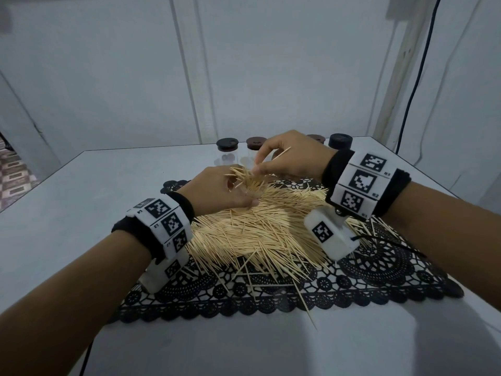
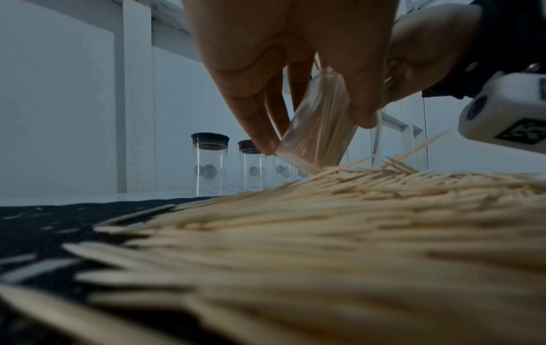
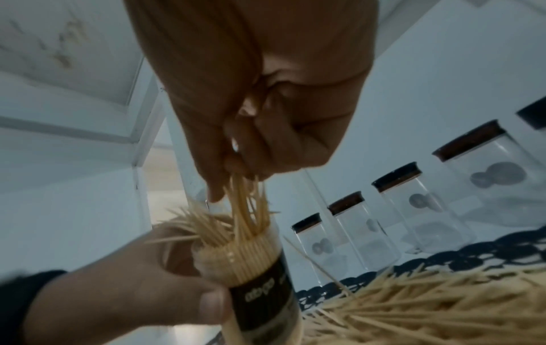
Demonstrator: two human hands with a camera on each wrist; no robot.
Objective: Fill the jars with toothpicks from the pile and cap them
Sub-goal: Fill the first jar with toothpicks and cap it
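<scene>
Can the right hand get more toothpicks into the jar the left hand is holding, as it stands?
Probably yes: the right hand is pinching a bunch at the open mouth of the jar, which the left hand holds uncapped, but it looks packed, so room is tight.

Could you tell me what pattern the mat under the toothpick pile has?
Black lace mat, clearest in the head view.

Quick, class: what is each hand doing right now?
Left hand: grips the tilted jar packed with toothpicks.
Right hand: pinches a bunch of toothpicks at its mouth.
</scene>
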